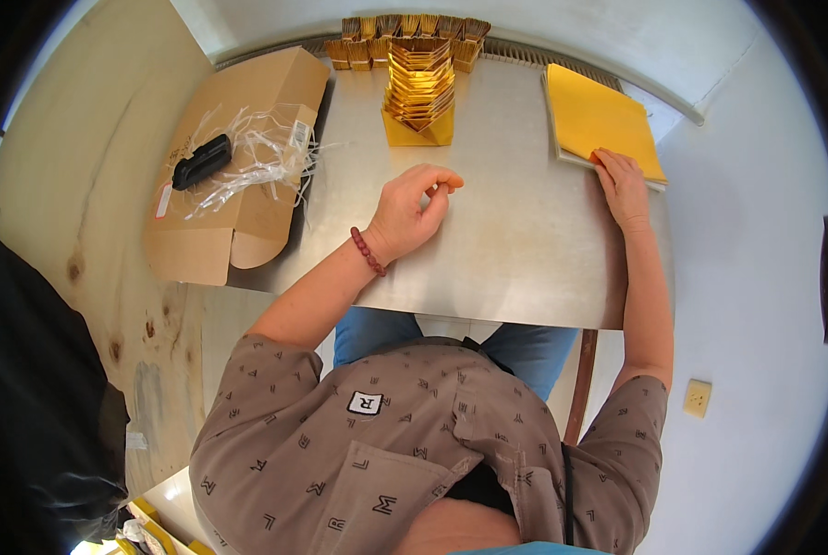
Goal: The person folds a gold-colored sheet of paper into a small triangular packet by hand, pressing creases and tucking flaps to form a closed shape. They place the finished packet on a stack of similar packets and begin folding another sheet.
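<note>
1. Yellow paper stack [603, 116]: it lies flat near the far right corner of the counter [515, 231], with paler layers showing beneath its top sheet along the left and near edges.
2. Fingers of the right hand [625, 191]: held close together and bent, with the tips on the near edge of that stack. Whether they pinch a sheet or only rest on it, I cannot tell.
3. Fingers of the left hand [408, 211]: curled in, the thumb and forefinger tips meeting around a small gap, with nothing visible between them. This hand is over the middle of the counter; whether it touches the surface is unclear. A dark red bead bracelet [366, 250] circles the wrist.
4. Just beyond the left hand stands a pile of folded gold papers [420, 83], nested one in another, with a plain yellow face at the near end.
5. Behind that pile, small gold bundles [358, 57] line the counter's far edge.
6. On the left side sits a brown cardboard box [266, 83], partly overhanging the near edge. Clear plastic strips [257, 166] lie tangled on it, beside a black object [203, 162].
7. Farther out, a wall outlet [698, 399] shows at right, and black cloth [44, 388] at left.
</note>
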Motion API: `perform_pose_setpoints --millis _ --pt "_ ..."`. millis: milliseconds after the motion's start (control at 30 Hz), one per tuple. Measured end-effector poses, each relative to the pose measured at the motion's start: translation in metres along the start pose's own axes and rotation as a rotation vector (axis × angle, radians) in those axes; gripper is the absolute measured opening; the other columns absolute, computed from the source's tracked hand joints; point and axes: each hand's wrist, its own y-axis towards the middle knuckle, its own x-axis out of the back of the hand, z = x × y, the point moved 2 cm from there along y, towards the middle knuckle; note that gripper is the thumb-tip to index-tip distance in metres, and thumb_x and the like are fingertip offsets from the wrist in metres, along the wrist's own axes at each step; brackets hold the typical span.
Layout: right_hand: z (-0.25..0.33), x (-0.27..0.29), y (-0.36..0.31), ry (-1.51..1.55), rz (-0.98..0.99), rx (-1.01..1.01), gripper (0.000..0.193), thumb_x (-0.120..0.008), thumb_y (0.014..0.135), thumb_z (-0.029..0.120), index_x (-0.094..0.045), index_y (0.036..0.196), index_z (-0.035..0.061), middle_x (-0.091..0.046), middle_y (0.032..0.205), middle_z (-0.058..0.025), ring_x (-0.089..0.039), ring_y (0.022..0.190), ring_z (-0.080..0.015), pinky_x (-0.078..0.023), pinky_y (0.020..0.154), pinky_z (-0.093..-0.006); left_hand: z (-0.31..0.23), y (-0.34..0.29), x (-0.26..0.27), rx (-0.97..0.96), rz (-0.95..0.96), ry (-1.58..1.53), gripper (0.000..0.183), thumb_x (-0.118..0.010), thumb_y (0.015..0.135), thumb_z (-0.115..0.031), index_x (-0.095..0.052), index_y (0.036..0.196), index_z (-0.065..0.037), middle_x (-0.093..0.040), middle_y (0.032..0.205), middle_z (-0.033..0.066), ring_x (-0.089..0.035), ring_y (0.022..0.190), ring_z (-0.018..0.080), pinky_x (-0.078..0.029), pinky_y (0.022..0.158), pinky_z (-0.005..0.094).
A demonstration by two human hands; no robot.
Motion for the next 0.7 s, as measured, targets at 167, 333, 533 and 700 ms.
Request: perform_pose_setpoints --millis 167,333,533,700 --pt "0.001 0.000 0.000 -0.019 -0.081 -0.048 0.015 -0.066 0.098 0.016 -0.073 0.107 0.0069 -0.074 0.105 -0.0102 -0.066 0.100 -0.0315 -0.053 0.088 -0.0425 0.001 -0.001 -0.001 0.059 0.023 -0.039 0.019 -0.058 0.093 0.005 -0.072 0.105 -0.001 -0.075 0.096 0.0093 -0.072 0.086 0.0172 -0.057 0.080 0.0290" --pt "0.009 -0.001 0.001 0.009 -0.111 -0.141 0.009 -0.070 0.094 0.016 -0.069 0.094 0.0064 -0.070 0.092 -0.0117 -0.066 0.092 -0.0333 -0.053 0.081 -0.0438 0.002 -0.001 -0.002 0.090 0.044 -0.071 0.017 -0.058 0.095 0.004 -0.071 0.105 -0.001 -0.076 0.098 0.0093 -0.073 0.087 0.0169 -0.057 0.081 0.0289" --pt "0.007 0.000 -0.005 0.164 -0.126 -0.207 0.011 -0.073 0.092 0.015 -0.071 0.094 0.0045 -0.071 0.092 -0.0128 -0.067 0.091 -0.0328 -0.054 0.080 -0.0412 0.007 -0.002 -0.003 0.123 0.051 -0.091 0.017 -0.058 0.096 0.003 -0.072 0.105 0.000 -0.076 0.100 0.0090 -0.073 0.091 0.0158 -0.057 0.082 0.0291" --pt "0.011 0.005 -0.016 0.317 -0.179 -0.290 0.011 -0.071 0.096 0.012 -0.072 0.101 0.0030 -0.074 0.105 -0.0131 -0.069 0.097 -0.0304 -0.055 0.086 -0.0369 0.010 -0.003 -0.004 0.116 0.082 -0.102 0.016 -0.058 0.097 0.002 -0.072 0.104 0.000 -0.076 0.100 0.0081 -0.072 0.092 0.0158 -0.057 0.083 0.0289"
